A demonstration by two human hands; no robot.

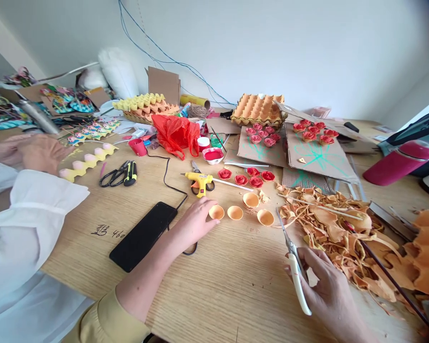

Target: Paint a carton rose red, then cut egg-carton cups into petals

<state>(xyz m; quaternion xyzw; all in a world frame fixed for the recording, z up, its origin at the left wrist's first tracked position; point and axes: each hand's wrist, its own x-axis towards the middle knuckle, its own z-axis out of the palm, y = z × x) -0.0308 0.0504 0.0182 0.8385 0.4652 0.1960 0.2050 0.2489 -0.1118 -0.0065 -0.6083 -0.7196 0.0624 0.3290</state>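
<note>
My left hand [196,220] has its thumb and fingers around the leftmost small orange egg-carton cup [217,212], which rests on the table. More such cups stand to its right: one cup [235,213] close by, another cup [265,217] further right, and a small stack of cups [250,200] behind. My right hand [323,281] grips white-handled scissors [296,271], whose blades point away from me towards the cups. A heap of orange carton scraps [332,224] lies beyond that hand. Behind the cups sit several red paper roses [241,179] and a yellow glue gun [200,183].
A black phone [143,236] with a cable lies left of my forearm. A pink bottle [402,162] stands at right. Cardboard sheets [320,159] bear more flowers. A co-worker's hands [39,151] are at left, near a yellow carton strip [89,161]. Red paint [213,155] stands behind.
</note>
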